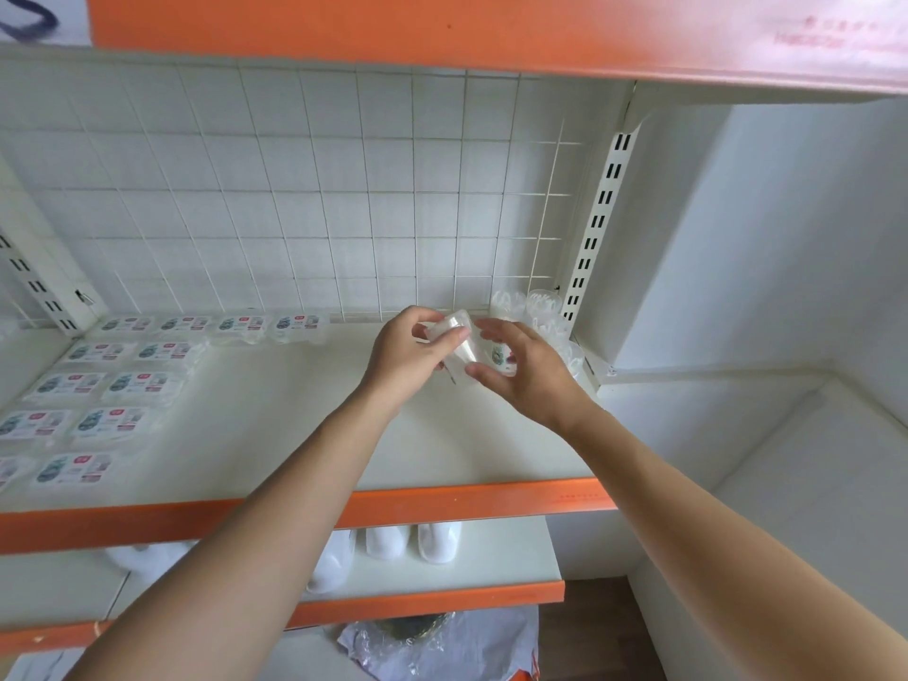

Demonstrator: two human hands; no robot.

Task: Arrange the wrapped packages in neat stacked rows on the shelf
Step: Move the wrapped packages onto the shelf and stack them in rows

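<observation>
Up near the back right of the shelf [295, 435], both hands meet on one clear wrapped package [459, 349], which is held just above the white shelf board and tilted rather than lying flat. The left hand [412, 351] grasps its near end, fingers curled over the top and thumb pressed against the side. The right hand [523, 373] takes the labelled end, its thumb under the wrap and its fingers curved loosely over it, so the package is pinched between the two hands. Both forearms reach forward and upward from the bottom of the view, converging at the wrists. More clear packages [533, 307] stand in the back right corner, just beyond the right hand. Flat labelled packages [125, 385] lie in rows on the left of the shelf, well apart from the hands.
</observation>
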